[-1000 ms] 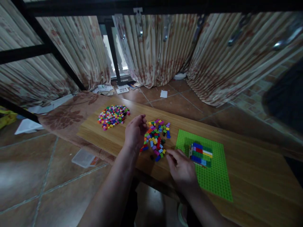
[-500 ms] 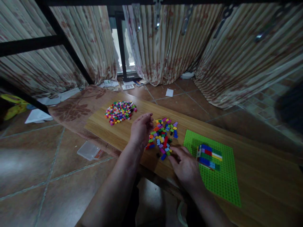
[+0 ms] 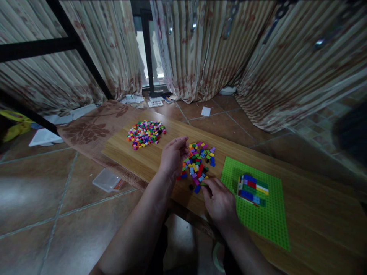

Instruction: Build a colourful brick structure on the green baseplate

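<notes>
My left hand [image 3: 174,154] hovers at the left side of a loose pile of toy building bricks [image 3: 197,166], its fingers loosely bent and apart, with nothing visible in them. At the pile's near right edge, my right hand [image 3: 219,196] pinches a small green brick [image 3: 203,183] between thumb and fingertips. Just right of that hand lies a green baseplate [image 3: 266,225]. On it stands a block of stacked bricks [image 3: 252,190] in blue, red, white, yellow and green rows.
A second heap of small mixed bricks [image 3: 145,133] lies at the left end of the wooden tabletop [image 3: 129,160]. A brown patterned cloth [image 3: 88,128] extends beyond it. A clear plastic box [image 3: 106,180] rests on the tiled floor, and striped curtains [image 3: 197,53] hang behind.
My right hand has drawn slightly left, and its thumb and fingers have closed at the green brick. The left hand has stayed nearly in place beside the pile.
</notes>
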Tool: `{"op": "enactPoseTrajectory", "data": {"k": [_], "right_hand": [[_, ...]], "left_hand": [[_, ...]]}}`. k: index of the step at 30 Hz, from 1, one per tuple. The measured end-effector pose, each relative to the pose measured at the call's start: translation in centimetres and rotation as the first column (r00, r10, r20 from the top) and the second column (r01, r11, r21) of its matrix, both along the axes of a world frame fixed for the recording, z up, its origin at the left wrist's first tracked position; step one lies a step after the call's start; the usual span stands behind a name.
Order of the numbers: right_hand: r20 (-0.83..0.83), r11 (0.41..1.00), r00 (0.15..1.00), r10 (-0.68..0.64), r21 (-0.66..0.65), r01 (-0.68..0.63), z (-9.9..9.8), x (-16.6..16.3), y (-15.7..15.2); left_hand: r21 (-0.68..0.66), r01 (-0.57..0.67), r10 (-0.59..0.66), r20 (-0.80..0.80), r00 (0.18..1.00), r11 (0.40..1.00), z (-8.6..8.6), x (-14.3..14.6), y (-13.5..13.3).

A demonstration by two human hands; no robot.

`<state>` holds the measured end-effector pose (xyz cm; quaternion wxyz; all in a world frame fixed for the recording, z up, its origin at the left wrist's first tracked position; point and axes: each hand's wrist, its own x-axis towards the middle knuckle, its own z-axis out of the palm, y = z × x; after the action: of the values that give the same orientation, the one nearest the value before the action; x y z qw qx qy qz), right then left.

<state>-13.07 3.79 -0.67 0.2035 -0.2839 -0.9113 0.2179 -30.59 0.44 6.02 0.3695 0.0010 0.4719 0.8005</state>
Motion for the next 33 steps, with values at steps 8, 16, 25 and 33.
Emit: {"op": "enactPoseTrajectory", "data": {"k": [8,16,25,33], "right_hand": [[-0.196,0.993,0.979,-0.047,-0.112,0.026,2.0,0.5,0.2],[-0.404,0.925,0.849,-0.34,-0.307,0.224,5.0,6.2,4.2],[-0.126,0.756,0.817,-0.562,-0.478,0.447,2.5,14.1,8.2],[-0.025,0.791,0.852,-0.524,-0.386,0.475,3.3,11.6,7.7]], "left_hand": [[-0.093,0.155,-0.169,-0.173,0.97,0.984,-0.1,1.4,0.6],[-0.338,0.333,-0.471,-0.542,0.696,0.88,-2.2,5.5,2.8],[-0.521,0.259,-0.582,-0.716,0.385,0.813,-4.2,10.4,4.2],[-0.6,0.248,-0.649,-0.687,0.326,0.76,-4.1,12.3,5.3]]}}
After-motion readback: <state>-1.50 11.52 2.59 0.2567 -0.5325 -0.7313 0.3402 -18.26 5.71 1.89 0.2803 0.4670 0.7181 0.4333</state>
